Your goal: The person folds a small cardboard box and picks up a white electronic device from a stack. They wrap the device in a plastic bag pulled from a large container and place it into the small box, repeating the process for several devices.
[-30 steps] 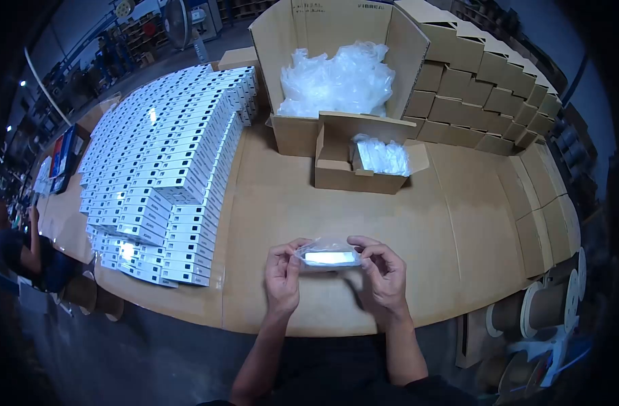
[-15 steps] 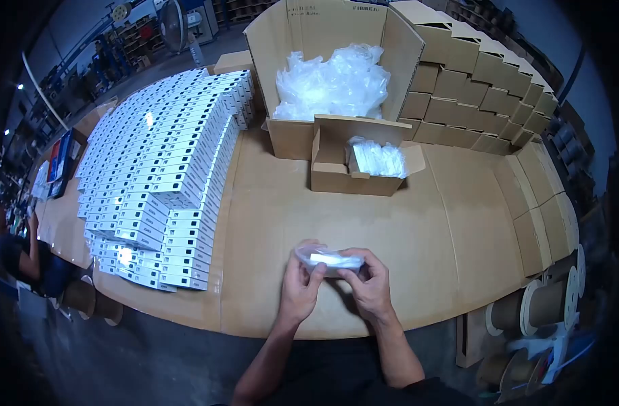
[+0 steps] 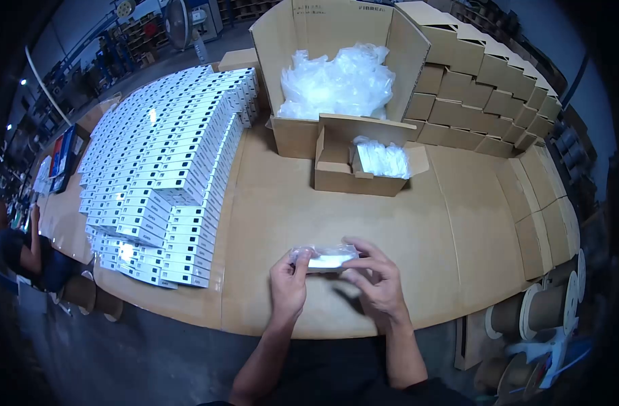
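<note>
Above the worktop (image 3: 269,210), inward of its near edge, the left hand (image 3: 289,281) pinched the film-wrapped white packet (image 3: 332,261) by its left end — apparently to steady it — while the right hand (image 3: 379,279) had its fingers at the right end, their grip too blurred to tell.

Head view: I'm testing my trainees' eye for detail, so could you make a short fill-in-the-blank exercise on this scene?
1. The stacked boxes on the table's left side are ____ in colour.
2. The wall of brown boxes stands to the ____ of the large open carton.
3. The small open carton stands in ____ of the large one, nearer the person.
4. The left hand holds the ____ end of the wrapped white item.

Missing words: white; right; front; left.
</note>
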`<state>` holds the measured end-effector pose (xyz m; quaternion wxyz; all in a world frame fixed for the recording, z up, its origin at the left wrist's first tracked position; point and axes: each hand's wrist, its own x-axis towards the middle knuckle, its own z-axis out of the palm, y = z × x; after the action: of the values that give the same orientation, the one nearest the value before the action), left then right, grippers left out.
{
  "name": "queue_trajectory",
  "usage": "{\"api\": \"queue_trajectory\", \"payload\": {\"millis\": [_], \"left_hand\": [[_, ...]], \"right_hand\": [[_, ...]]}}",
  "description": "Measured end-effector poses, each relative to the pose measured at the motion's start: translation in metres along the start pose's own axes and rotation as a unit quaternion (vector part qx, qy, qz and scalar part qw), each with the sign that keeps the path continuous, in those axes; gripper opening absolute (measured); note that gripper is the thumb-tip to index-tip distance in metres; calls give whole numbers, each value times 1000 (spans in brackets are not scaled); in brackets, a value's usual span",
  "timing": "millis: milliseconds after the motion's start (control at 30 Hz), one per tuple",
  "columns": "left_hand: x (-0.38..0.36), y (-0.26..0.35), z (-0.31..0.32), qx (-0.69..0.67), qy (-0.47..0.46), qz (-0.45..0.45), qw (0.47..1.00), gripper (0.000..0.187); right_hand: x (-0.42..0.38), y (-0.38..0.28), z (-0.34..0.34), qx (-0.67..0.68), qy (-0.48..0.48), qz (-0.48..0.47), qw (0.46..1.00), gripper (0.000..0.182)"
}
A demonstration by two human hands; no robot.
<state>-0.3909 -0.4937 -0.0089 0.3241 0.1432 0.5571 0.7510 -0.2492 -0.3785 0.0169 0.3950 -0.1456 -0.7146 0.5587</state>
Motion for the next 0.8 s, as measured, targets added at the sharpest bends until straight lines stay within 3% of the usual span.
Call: {"api": "queue_trajectory", "payload": {"millis": [67, 200, 433, 533, 633, 733, 800], "left_hand": [[2, -8, -2, 20, -12, 28, 999, 29], [8, -29, -21, 7, -19, 15, 1000, 29], [3, -8, -19, -47, -63, -13, 997, 29], [-7, 26, -8, -61, -119, 28, 991, 34], [0, 22, -14, 120, -213, 162, 956, 39], [5, 34, -22, 141, -281, 66, 947, 37], [7, 46, -19, 217, -272, 94, 933, 28]], "right_hand": [[1, -3, -2, -63, -76, 43, 994, 26], [2, -8, 6, -34, -37, 131, 990, 31], [4, -2, -3, -37, -59, 100, 993, 29], [8, -4, -10, -88, -52, 53, 993, 30], [11, -5, -19, -135, -88, 21, 987, 33], [17, -11, -23, -220, -96, -25, 970, 35], [24, -23, -24, -314, -83, -84, 942, 38]]}}
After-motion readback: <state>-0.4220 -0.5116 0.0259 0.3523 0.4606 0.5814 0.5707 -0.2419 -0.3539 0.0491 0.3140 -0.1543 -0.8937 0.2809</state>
